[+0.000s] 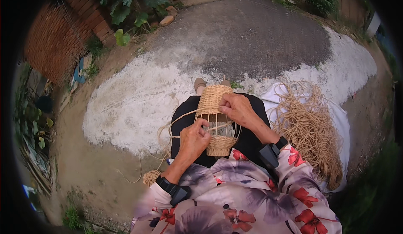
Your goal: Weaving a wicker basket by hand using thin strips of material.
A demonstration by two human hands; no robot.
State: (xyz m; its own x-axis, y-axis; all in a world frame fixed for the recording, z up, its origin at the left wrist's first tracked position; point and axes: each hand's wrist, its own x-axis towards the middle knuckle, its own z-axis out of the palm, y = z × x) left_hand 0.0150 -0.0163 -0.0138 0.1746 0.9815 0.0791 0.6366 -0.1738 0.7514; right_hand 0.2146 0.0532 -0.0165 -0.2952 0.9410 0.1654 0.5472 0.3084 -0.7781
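Observation:
A tan woven basket [215, 94] lies across my lap. Its far part is closely woven, a band of bare upright stakes crosses the middle, and a woven section [221, 145] is nearest me. My right hand [238, 109] is closed, thumb and fingers pinching at the right edge of the far weave. Curled against the stakes on the left side is my left hand [194, 140]; its fingertips are partly hidden. A length of cord [181, 117] leaves the weave on the left, loops beside my knee and trails down toward a small coil [151, 177] on the ground.
To my right, a large tangled heap of tan cord [308, 129] rests on a white cloth [343, 127]. Whitish rubble [126, 104] surrounds a grey paved patch [247, 37] ahead. A brick wall [54, 45] and leafy plants [126, 1] stand at the far left.

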